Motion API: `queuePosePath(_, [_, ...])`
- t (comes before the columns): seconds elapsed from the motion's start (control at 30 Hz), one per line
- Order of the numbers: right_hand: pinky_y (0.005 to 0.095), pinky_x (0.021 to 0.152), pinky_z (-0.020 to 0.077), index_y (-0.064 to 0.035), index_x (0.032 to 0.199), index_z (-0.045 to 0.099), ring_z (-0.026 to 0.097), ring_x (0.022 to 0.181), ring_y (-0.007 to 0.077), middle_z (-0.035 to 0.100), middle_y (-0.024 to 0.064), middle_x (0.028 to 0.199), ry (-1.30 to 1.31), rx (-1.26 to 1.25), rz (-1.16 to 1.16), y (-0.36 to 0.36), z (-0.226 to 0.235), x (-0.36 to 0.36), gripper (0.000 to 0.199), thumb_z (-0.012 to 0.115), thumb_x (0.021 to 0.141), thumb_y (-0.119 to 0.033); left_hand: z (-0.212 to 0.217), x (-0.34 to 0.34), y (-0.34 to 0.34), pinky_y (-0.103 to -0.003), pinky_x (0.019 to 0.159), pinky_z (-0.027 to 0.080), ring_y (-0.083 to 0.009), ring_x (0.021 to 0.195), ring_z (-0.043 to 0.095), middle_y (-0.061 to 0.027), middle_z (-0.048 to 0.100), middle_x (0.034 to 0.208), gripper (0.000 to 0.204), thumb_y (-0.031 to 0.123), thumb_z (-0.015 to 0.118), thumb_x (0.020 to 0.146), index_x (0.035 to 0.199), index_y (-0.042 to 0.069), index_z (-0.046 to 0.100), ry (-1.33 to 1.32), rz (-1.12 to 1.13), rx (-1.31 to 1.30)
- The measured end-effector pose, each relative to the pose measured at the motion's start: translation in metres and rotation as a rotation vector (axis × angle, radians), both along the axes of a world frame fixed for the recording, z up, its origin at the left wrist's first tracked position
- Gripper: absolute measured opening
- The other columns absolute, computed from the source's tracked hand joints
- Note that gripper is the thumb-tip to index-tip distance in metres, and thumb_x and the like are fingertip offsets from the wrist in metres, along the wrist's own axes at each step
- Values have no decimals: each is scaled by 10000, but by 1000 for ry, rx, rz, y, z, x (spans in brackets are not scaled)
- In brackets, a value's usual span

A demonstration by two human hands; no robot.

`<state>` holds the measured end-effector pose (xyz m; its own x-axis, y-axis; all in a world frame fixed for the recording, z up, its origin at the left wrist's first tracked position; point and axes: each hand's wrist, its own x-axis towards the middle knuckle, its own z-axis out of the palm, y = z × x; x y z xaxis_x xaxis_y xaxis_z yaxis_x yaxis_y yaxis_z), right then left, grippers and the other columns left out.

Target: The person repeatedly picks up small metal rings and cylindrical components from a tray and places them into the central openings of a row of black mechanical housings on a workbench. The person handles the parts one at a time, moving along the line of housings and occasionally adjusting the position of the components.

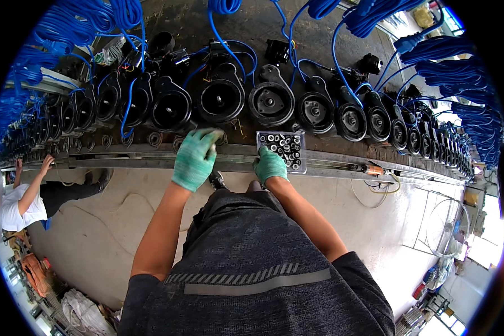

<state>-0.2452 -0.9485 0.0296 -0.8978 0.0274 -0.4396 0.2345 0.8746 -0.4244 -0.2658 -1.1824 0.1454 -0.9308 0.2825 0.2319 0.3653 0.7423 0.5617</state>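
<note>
One near-square tray (303,152), open side up

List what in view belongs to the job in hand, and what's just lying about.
Likely in use:
Right hand, gripping the clear tray
Small round parts inside it
Left hand, near the black housings
Blue cables

Apparently just about:
Fan
Pale sack

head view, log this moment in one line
left hand: near housing | right hand: on tray | tray: holds round parts
</note>
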Motion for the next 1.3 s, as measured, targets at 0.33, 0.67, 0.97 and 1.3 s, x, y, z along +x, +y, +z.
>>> queuePosePath(0.33, [471,795,561,-74,1033,724,699,889,380,721,163,961,351,30,-182,44,-9,-3,185,748,870,-160,-92,47,-90,-483,950,517,-416,1105,618,-214,667,1221,318,104,641,919,1229,64,700,-343,32,8])
queuePosePath(0.67, [521,852,554,-74,1071,674,682,1005,412,685,198,1112,184,208,-113,21,-11,-17,392,773,853,-384,-103,40,-84,-487,993,493,-420,1135,612,-222,676,1226,341,140,649,926,1251,45,690,-410,-47,-10])
queuePosePath(0.97, [520,857,556,-58,1071,671,690,1006,417,696,213,1128,92,157,-106,24,-11,-26,371,788,854,-335,-75,43,-62,-473,991,493,-412,1142,608,-205,666,1228,342,107,637,924,1258,58,690,-458,73,46])
queuePosePath(1.3, [479,789,555,-41,1009,656,691,896,414,692,198,898,142,-219,-55,-11,15,-26,313,770,792,-235,-86,39,-44,-459,1019,496,-412,1178,600,-205,619,1299,387,101,630,918,1300,47,661,-490,174,-25])
